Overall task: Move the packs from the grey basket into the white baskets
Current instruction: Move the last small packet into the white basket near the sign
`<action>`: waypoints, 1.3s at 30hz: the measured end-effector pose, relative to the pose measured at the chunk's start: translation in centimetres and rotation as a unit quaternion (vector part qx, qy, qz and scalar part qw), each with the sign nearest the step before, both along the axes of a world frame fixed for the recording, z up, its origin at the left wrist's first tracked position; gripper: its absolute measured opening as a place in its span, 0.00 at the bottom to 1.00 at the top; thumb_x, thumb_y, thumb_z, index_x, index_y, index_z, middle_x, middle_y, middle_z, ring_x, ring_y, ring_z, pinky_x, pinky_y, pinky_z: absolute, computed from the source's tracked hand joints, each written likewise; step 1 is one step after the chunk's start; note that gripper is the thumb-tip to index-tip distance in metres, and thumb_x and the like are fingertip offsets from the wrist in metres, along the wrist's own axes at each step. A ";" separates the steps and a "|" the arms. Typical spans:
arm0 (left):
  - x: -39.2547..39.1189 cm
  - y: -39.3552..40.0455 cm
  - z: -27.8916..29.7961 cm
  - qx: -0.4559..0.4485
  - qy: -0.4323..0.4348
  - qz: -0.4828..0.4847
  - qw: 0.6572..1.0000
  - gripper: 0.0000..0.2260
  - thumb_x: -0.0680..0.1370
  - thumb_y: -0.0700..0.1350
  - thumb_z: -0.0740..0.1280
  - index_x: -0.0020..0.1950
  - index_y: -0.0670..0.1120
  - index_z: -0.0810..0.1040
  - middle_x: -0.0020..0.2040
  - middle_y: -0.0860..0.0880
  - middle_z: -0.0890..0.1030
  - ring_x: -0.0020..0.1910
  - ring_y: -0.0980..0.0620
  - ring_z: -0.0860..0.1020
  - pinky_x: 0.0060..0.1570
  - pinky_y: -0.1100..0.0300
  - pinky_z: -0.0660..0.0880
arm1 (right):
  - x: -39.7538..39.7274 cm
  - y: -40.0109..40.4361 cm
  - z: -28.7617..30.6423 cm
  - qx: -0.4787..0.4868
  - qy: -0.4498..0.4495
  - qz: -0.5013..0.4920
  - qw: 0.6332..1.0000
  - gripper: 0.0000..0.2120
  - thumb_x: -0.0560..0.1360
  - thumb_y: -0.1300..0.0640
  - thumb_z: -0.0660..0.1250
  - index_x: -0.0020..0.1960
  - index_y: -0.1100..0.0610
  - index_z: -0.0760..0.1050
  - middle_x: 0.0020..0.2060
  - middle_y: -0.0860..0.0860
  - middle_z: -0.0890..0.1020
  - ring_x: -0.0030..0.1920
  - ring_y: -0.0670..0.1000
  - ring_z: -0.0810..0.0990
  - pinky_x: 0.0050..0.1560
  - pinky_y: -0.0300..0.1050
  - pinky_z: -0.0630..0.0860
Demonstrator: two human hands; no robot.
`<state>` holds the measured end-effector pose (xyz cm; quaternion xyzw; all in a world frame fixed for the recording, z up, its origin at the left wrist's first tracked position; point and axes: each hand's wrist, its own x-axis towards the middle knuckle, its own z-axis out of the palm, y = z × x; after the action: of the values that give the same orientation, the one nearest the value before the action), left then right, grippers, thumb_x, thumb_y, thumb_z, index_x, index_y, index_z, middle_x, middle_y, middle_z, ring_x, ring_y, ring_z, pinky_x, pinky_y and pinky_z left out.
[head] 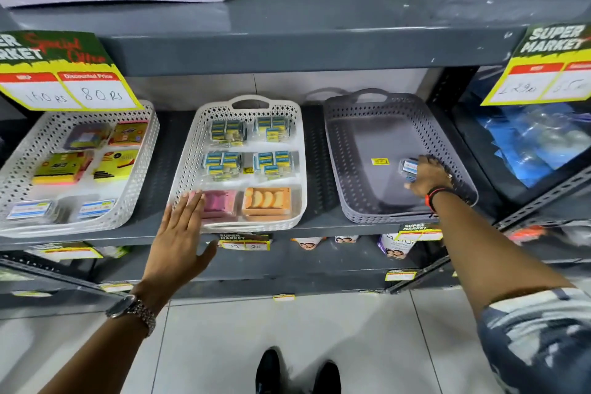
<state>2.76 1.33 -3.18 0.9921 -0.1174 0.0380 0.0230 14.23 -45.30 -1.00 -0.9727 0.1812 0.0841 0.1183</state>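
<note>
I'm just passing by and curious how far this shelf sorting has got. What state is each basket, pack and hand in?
Grey basket: nearly empty, one pack left plus a yellow sticker.
Last pack: inside the grey basket, under the right hand's fingers.
Right hand: closing on that pack, not lifted.
Left hand: open, flat, at the middle basket's front edge.
Middle white basket: filled with packs in rows.
Left white basket: filled with packs.
</note>
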 end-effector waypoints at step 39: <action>-4.4 19.2 -5.2 -0.047 0.072 -0.012 0.996 0.40 0.74 0.51 0.65 0.78 0.44 0.45 0.78 0.49 0.47 0.77 0.47 0.46 0.76 0.49 0.47 | -0.4 39.7 8.3 0.088 -0.183 0.238 0.950 0.25 0.70 0.57 0.72 0.65 0.57 0.72 0.62 0.58 0.79 0.62 0.59 0.76 0.61 0.51 0.74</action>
<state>-1.59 20.54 -8.42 0.9887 -0.1249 -0.0285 0.0784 13.80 -5.56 7.28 -0.9720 -0.0882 -0.0540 0.2110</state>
